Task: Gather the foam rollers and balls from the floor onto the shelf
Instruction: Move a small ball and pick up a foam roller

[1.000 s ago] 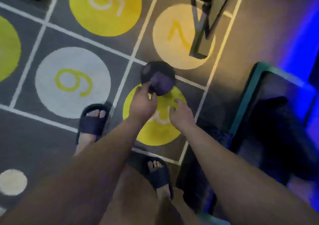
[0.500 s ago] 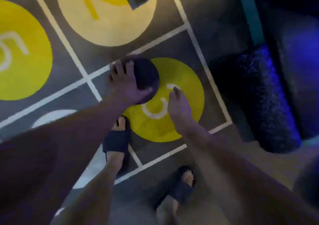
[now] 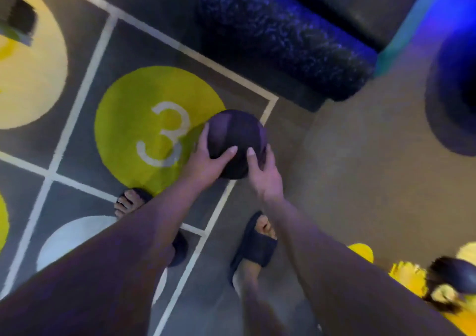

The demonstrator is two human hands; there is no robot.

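Note:
A dark ball (image 3: 235, 134) is held above the rug's right edge, beside the green circle marked 3 (image 3: 144, 124). My left hand (image 3: 206, 155) grips its left side with the thumb across the front. My right hand (image 3: 264, 173) grips its right side, thumb on the front. A dark speckled foam roller (image 3: 280, 34) lies on the floor beyond the ball, at the top middle. No shelf is in view.
A grey hopscotch rug (image 3: 85, 77) with numbered circles covers the left floor. My two feet in dark slides (image 3: 253, 248) stand below the ball. A dark round object (image 3: 453, 98) sits at the right edge. Yellow and dark things (image 3: 438, 281) lie at the bottom right.
The ball has come up off the rug and moved right. My right hand, empty before, now holds it together with the left. The view has swung right.

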